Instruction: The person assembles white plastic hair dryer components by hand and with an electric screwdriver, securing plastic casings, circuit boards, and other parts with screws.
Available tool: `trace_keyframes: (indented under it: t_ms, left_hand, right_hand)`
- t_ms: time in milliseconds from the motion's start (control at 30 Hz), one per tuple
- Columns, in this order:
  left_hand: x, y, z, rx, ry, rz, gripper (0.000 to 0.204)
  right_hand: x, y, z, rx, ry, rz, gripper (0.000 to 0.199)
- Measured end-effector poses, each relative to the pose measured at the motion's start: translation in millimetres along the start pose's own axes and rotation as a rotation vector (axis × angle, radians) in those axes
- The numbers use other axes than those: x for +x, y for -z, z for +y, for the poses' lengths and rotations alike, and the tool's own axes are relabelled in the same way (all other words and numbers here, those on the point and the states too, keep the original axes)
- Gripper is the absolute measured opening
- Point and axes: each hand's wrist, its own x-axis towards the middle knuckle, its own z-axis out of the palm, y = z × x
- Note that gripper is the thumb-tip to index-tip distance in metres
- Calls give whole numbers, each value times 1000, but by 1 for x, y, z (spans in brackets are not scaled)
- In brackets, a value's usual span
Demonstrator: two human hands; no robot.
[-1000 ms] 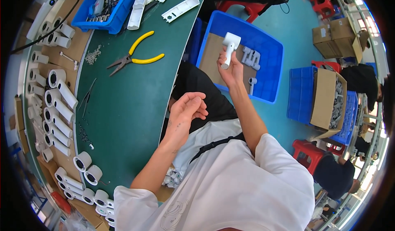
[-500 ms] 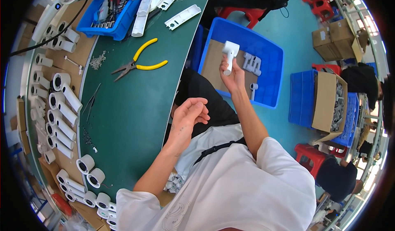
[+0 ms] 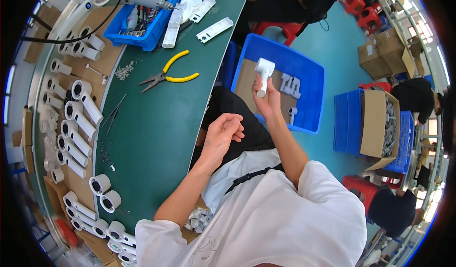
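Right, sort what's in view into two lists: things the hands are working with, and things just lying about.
In hand:
- white T-shaped plastic part, held by the right hand
- blue bin beneath it, with a few more white parts
- left hand, empty, fingers curled, above the lap

Lying about:
- yellow-handled pliers
- white housings along the green bench
- blue tool tray
- cardboard boxes

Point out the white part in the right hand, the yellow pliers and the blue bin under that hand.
white part (image 3: 263,72), head view, on its upper body.
yellow pliers (image 3: 176,70), head view, on a yellow handle.
blue bin (image 3: 311,93), head view, on its inner wall.
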Motion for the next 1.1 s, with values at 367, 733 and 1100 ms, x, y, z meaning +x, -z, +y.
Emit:
trace_keyframes:
  t_ms: [367,733,1100]
  left_hand:
    - [6,-2,-17,336,-345,99,27]
    - [11,27,30,357,-715,199,30]
    - [15,84,65,168,-929,745,42]
  right_hand:
    - [-48,-21,33,-257,54,-122,35]
    - [-41,-93,128,-1166,255,-498,35]
    - [15,-110,218,-961,-296,-549,23]
